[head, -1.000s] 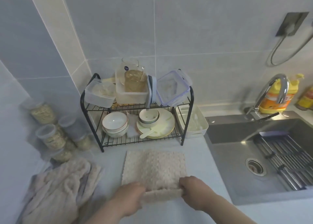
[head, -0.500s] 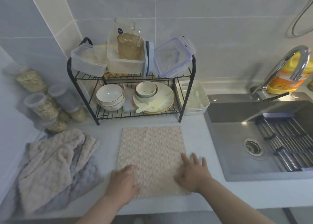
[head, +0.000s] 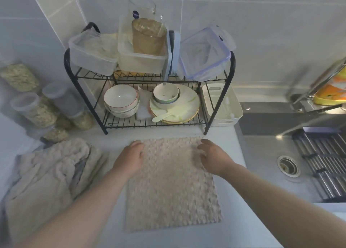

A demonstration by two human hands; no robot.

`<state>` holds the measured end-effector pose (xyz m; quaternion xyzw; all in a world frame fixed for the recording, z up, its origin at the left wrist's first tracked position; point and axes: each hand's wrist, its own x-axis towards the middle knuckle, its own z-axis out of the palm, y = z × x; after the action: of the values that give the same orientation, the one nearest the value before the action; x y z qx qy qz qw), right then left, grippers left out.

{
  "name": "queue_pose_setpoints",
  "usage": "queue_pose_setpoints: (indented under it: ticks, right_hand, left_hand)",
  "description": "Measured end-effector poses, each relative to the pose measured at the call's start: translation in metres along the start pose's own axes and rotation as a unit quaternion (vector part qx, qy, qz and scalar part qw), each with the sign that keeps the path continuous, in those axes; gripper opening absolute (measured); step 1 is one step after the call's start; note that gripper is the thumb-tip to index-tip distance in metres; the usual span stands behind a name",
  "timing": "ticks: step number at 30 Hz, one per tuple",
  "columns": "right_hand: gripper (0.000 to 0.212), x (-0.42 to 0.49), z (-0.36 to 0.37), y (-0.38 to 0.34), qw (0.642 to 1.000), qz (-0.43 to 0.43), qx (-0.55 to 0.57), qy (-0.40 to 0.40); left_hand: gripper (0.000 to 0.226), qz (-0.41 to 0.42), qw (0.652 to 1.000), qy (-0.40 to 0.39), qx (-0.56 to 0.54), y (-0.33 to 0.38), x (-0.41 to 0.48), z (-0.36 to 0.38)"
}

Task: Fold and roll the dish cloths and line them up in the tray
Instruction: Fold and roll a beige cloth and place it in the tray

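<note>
Lying flat on the counter (head: 159,130), the cloth (head: 174,187) is spread out as one beige, bumpy rectangle, its long sides running away from the person and its far edge just short of the rack (head: 142,123).

Both arms reach over it to the far corners. The left hand (head: 129,157) rests palm down at the far left corner, fingers bent down onto the edge - whether they pinch the fabric cannot be told. The right hand (head: 213,157) is at the far right corner, fingers loosely spread and slightly curved, blurred; it holds nothing that shows.

A white tray (head: 224,121) stands at the rack's right end, against the wall side of the counter, beside the sink (head: 265,154) and apart from the cloth. More cloths lie in a rumpled pile (head: 46,172) to the left - beige ones with a grey one showing between the folds.

On the rack's lower shelf sit bowls (head: 120,101) and plates (head: 187,105); plastic boxes (head: 142,60) crowd the upper one. Lidded jars (head: 33,109) stand along the left wall behind the pile.
</note>
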<state>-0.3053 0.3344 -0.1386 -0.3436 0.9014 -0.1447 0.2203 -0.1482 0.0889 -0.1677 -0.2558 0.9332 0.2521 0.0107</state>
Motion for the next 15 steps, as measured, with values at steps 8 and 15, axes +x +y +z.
queue_pose_setpoints:
  ticks: [8,15]
  right_hand:
    - [0.030,0.060,0.016,0.006,0.989,0.113,-0.092,-0.022]
    - [0.016,0.021,-0.011,0.001,0.993,0.075,-0.027,0.087]
  left_hand:
    - [0.022,-0.026,0.995,-0.049,0.087,-0.009,0.050,0.002]
    - [0.004,-0.022,0.999,0.038,-0.006,0.012,0.031,-0.029]
